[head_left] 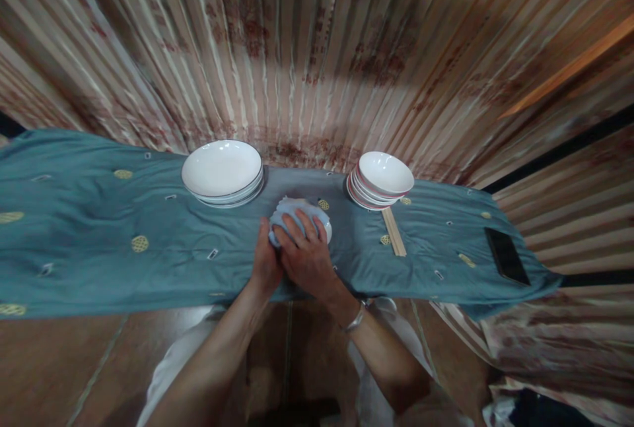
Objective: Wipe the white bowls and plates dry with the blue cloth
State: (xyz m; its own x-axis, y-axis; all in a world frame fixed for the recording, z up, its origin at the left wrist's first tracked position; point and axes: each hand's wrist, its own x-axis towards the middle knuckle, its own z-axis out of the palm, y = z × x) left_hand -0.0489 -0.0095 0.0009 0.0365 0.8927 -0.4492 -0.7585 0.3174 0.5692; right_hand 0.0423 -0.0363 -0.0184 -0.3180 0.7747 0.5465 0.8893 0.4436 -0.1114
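Observation:
In front of me a light blue cloth (286, 208) covers most of a small white dish (328, 232), whose rim shows only at the right. Whether it is a bowl or a plate, I cannot tell. My right hand (308, 257) presses the cloth onto the dish with bent fingers. At the dish's left side is my left hand (267, 257), closed around the edge with its thumb up; its other fingers are hidden.
A stack of white plates (222, 169) stands at the back left, a stack of red-rimmed white bowls (385, 175) at the back right. Wooden chopsticks (394, 232) lie before the bowls. A black phone (506, 255) rests near the right end of the cloth-covered table (99, 235). Curtains (297, 51) hang behind.

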